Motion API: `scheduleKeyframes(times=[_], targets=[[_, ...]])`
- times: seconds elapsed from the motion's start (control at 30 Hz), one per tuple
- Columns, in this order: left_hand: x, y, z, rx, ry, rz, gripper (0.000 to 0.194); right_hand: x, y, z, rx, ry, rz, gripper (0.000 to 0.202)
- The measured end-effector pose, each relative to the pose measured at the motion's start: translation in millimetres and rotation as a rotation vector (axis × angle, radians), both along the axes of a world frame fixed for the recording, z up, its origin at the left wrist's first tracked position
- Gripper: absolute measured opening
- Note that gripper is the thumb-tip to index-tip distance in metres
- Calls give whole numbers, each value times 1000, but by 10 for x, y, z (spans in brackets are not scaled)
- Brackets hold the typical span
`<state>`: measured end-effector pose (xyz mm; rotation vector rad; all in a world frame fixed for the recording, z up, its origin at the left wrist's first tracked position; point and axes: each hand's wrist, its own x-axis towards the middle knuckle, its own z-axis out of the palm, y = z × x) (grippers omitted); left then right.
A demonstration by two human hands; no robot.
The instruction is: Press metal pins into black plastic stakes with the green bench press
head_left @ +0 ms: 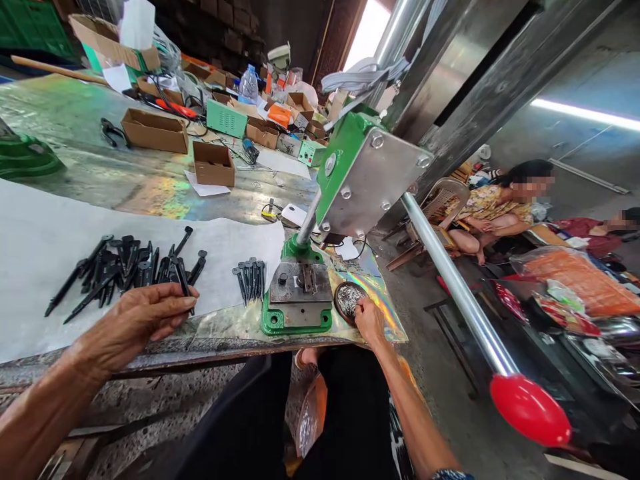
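Observation:
Between the thumb and fingers of my left hand (pixel 155 308) is a black plastic stake (pixel 182 279) with a flat, rounded head. Just beyond that hand lies a loose pile of similar black stakes (pixel 125 263) on white paper. A smaller group of them (pixel 250 279) is lined up beside the press. My right hand (pixel 370 321) reaches to the rim of a round dish (pixel 350 290) full of small shiny metal pins. Its fingers are pinched together, and whatever is in them is too small to see. Between my hands stands a green hand press (pixel 295 319) with a metal fixture on its base.
The press's long steel lever (pixel 460 287) slants down to the right, ending in a red knob (pixel 530 410). Small cardboard boxes (pixel 155 130), tools and a green case (pixel 227 119) crowd the table's far side. Two people (pixel 493 207) are at the right.

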<state>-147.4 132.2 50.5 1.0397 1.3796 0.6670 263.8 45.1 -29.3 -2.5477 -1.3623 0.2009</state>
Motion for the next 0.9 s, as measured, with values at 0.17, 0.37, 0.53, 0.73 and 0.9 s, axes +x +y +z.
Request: scheduleKeyframes(times=[0.17,0.37,0.53,0.73,0.9], targets=[[241,-167,-31,-3,-177,-127,40,2,-15,-32,9,-14,7,17],[673,-282,-6,4,-283,-210,42,60,-80,-21,66,30,36,17],[915,-361,-20,-1,-307,-261,42,57,-69,-9,56,51,65,14],[1059,-412,-2,14,-268,-299,41,63,-43,-34,83,98,36,14],[1176,-441,37,-7,-291,-307,43,137,-78,-36,189,239,48,17]])
